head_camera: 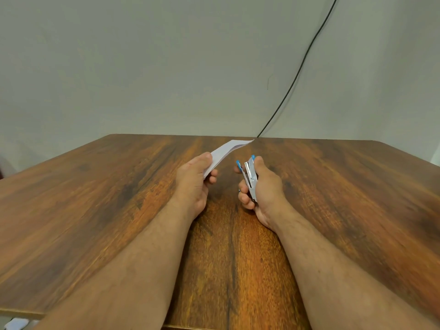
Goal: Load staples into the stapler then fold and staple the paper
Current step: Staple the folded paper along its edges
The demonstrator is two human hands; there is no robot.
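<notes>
My left hand [195, 179] pinches a folded white paper [226, 153] between thumb and fingers, above the middle of the wooden table [95, 210]. The paper slants up and to the right, its free end pointing away from me. My right hand [260, 186] grips a small silver stapler [250, 177] with blue tips, held nearly upright with its jaws slightly apart at the top. The stapler is a short way right of the paper and does not touch it.
A black cable [297, 75] runs down the grey wall to the table's back edge. Something white [16, 323] shows below the table's near left edge.
</notes>
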